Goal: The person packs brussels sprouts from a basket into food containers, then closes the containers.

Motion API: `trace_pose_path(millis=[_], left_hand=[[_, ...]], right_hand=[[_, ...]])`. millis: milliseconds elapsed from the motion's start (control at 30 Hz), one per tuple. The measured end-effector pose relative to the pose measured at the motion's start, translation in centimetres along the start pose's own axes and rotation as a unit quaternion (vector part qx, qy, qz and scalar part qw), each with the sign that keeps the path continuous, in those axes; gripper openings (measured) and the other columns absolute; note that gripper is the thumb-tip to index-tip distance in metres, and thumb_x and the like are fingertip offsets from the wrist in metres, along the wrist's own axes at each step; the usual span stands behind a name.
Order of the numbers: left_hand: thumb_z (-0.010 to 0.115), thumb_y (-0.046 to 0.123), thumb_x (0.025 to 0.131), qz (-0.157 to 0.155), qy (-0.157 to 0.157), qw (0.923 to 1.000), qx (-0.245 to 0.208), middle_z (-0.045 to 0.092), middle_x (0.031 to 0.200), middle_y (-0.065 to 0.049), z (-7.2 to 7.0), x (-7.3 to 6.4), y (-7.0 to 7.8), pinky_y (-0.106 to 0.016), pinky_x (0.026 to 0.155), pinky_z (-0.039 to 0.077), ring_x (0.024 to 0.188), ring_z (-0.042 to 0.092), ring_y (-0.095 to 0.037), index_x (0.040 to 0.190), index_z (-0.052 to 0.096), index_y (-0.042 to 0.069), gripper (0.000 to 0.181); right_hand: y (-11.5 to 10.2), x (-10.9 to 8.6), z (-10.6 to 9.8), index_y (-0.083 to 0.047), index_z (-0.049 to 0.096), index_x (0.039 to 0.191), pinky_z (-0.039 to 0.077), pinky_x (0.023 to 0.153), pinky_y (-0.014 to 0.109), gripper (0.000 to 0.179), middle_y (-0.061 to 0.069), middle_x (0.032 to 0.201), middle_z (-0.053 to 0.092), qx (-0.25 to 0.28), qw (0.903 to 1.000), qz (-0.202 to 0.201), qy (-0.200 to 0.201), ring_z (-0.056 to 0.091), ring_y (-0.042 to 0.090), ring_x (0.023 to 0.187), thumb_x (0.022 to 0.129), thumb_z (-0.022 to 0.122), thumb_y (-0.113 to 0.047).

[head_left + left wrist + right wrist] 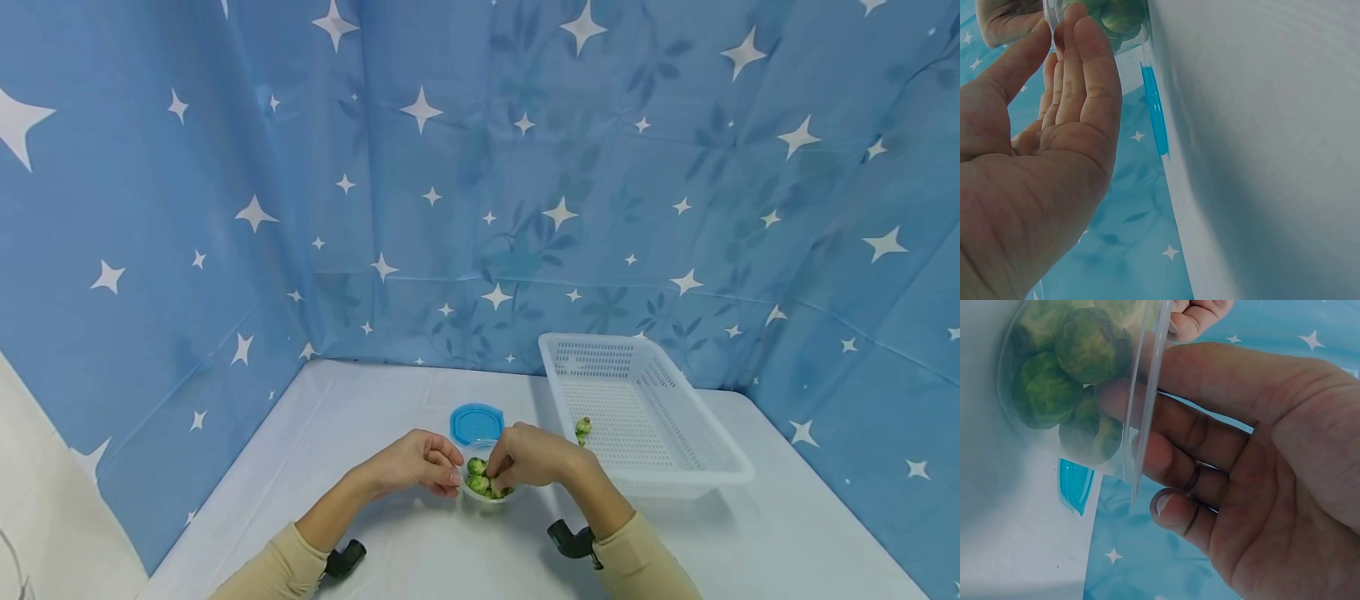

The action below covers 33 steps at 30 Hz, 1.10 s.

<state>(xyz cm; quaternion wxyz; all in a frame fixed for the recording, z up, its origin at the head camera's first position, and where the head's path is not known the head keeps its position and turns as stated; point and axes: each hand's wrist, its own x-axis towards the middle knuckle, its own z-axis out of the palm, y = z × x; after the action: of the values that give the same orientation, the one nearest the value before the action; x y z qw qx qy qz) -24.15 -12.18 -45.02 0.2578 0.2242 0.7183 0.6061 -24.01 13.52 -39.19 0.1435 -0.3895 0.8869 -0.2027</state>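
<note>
A clear round plastic tub with several green Brussels sprouts inside stands on the white tabletop. My right hand reaches over its rim from the right. In the right wrist view the thumb and index finger go into the tub and pinch a Brussels sprout near the opening, while the other fingers curl outside the rim. At the tub's left side is my left hand, its fingers fairly straight and fingertips right at the rim in the left wrist view. A blue lid lies just behind the tub.
A large white perforated basket stands to the right, with a couple of Brussels sprouts by its left wall. Behind the white table hangs a blue curtain with white stars.
</note>
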Motion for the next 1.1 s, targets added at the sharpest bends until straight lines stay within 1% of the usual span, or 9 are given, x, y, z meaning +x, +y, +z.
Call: trace_pose_path(millis=[200, 400, 467, 600, 700, 833, 967, 1100], left_hand=[[0.074, 0.009, 0.096, 0.0, 0.001, 1.0, 0.001, 0.078, 0.093, -0.01, 0.1, -0.1, 0.1, -0.043, 0.082, 0.065, 0.088, 0.078, -0.024, 0.119, 0.063, -0.011, 0.032], [0.075, 0.009, 0.095, 0.0, 0.0, 1.0, -0.001, 0.078, 0.094, -0.012, 0.0, 0.0, 0.0, -0.043, 0.081, 0.065, 0.087, 0.078, -0.024, 0.119, 0.063, -0.011, 0.033], [0.075, 0.009, 0.095, 0.001, 0.0, 1.0, -0.002, 0.078, 0.094, -0.013, 0.0, 0.0, 0.0, -0.043, 0.081, 0.065, 0.087, 0.078, -0.024, 0.119, 0.063, -0.012, 0.034], [0.075, 0.008, 0.095, 0.002, 0.0, 1.0, -0.004, 0.078, 0.096, -0.017, 0.0, 0.0, -0.1, -0.043, 0.081, 0.065, 0.087, 0.078, -0.024, 0.119, 0.063, -0.012, 0.033], [0.075, 0.008, 0.095, 0.002, -0.001, 1.0, -0.006, 0.077, 0.098, -0.02, 0.0, 0.0, -0.1, -0.044, 0.081, 0.065, 0.087, 0.078, -0.025, 0.119, 0.063, -0.012, 0.033], [0.075, 0.008, 0.096, 0.001, -0.002, 1.0, -0.007, 0.077, 0.098, -0.021, 0.0, 0.0, -0.1, -0.044, 0.081, 0.065, 0.087, 0.078, -0.025, 0.119, 0.063, -0.012, 0.034], [0.074, 0.008, 0.096, 0.0, -0.002, 1.0, -0.007, 0.077, 0.098, -0.019, 0.0, -0.1, 0.0, -0.043, 0.081, 0.065, 0.088, 0.078, -0.025, 0.12, 0.063, -0.012, 0.034], [0.074, 0.009, 0.096, 0.0, -0.003, 1.0, -0.005, 0.077, 0.096, -0.014, 0.0, -0.1, 0.0, -0.043, 0.082, 0.065, 0.088, 0.078, -0.026, 0.12, 0.063, -0.012, 0.034]], right_hand=[[-0.1, -0.1, -0.1, -0.012, 0.085, 0.095, 0.056, 0.068, 0.017, 0.01, -0.007, 0.083, 0.079, 0.01, 0.9999, -0.006, 0.004, 0.066, -0.004, 0.072, 0.087, 0.084, -0.006], [0.0, -0.1, -0.1, -0.013, 0.085, 0.096, 0.056, 0.069, 0.016, 0.01, -0.008, 0.085, 0.079, 0.006, 1.0, -0.003, 0.006, 0.066, -0.005, 0.073, 0.087, 0.084, -0.008], [0.2, -0.1, -0.2, -0.012, 0.085, 0.096, 0.056, 0.068, 0.017, 0.01, -0.007, 0.085, 0.079, 0.003, 0.9999, -0.007, 0.01, 0.066, -0.005, 0.073, 0.088, 0.084, -0.008], [0.4, -0.3, -0.4, -0.011, 0.084, 0.099, 0.056, 0.067, 0.017, 0.01, -0.006, 0.087, 0.079, -0.007, 0.9994, -0.021, 0.027, 0.065, -0.004, 0.073, 0.089, 0.082, -0.008], [0.5, -0.4, -0.6, -0.008, 0.083, 0.105, 0.056, 0.068, 0.018, 0.015, -0.004, 0.089, 0.079, -0.008, 0.9988, -0.026, 0.04, 0.065, -0.003, 0.075, 0.091, 0.08, -0.007], [0.5, -0.6, -1.0, -0.005, 0.08, 0.113, 0.055, 0.067, 0.019, 0.02, -0.003, 0.089, 0.078, -0.005, 0.9982, -0.03, 0.051, 0.064, -0.001, 0.074, 0.093, 0.076, -0.006], [0.5, -0.8, -1.2, -0.007, 0.079, 0.116, 0.055, 0.067, 0.021, 0.021, -0.004, 0.089, 0.076, -0.007, 0.9974, -0.025, 0.068, 0.063, 0.0, 0.073, 0.096, 0.075, -0.009], [0.7, -1.1, -1.6, -0.01, 0.079, 0.117, 0.055, 0.068, 0.021, 0.021, -0.004, 0.096, 0.077, -0.011, 0.9951, -0.024, 0.096, 0.063, 0.0, 0.078, 0.096, 0.076, -0.013]])
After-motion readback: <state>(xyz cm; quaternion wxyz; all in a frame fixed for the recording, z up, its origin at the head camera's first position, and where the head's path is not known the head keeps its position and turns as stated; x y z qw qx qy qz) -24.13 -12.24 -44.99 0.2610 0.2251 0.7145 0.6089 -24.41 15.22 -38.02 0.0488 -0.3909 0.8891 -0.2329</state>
